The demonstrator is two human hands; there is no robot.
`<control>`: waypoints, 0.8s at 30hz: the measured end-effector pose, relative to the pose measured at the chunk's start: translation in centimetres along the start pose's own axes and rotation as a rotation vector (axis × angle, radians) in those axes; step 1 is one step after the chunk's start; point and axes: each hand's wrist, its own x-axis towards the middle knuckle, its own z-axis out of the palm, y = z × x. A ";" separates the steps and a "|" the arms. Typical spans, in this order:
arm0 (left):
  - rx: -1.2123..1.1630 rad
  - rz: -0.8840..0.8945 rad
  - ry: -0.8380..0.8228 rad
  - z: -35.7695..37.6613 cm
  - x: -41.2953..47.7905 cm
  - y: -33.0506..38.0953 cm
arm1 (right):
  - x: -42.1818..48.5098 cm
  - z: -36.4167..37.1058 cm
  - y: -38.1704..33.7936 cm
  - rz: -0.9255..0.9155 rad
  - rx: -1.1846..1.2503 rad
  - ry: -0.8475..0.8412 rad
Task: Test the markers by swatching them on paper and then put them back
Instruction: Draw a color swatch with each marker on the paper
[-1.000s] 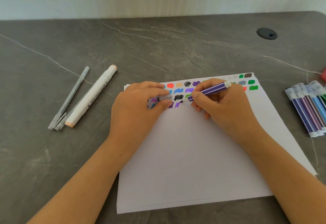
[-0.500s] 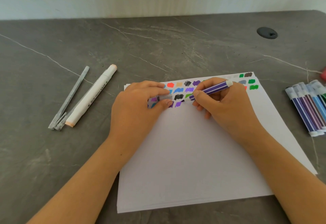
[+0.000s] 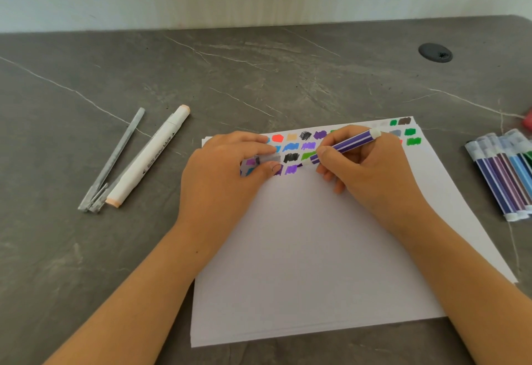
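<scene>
A stack of white paper (image 3: 316, 249) lies in front of me, with rows of coloured swatches (image 3: 299, 146) along its far edge. My right hand (image 3: 365, 169) grips a purple striped marker (image 3: 345, 146), its tip down on the paper at the end of the lowest swatch row. My left hand (image 3: 227, 172) rests on the paper's far left part and pinches the marker's clear cap (image 3: 269, 159) between thumb and forefinger. Several more striped markers (image 3: 503, 174) in blues and purples lie side by side at the right edge.
On the dark grey stone table (image 3: 259, 77), left of the paper, lie a thick white marker with a peach cap (image 3: 149, 157) and a thin grey pen (image 3: 112, 160). A round cable hole (image 3: 435, 52) is at the far right. Something red (image 3: 527, 121) shows at the right edge.
The right hand and marker tip shifted slightly over the lowest swatch row. The left hand kept its place, pinching the cap.
</scene>
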 end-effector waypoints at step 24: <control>-0.290 -0.057 -0.004 -0.7 -0.4 2.0 | -0.4 -1.0 -1.5 0.056 0.463 -0.047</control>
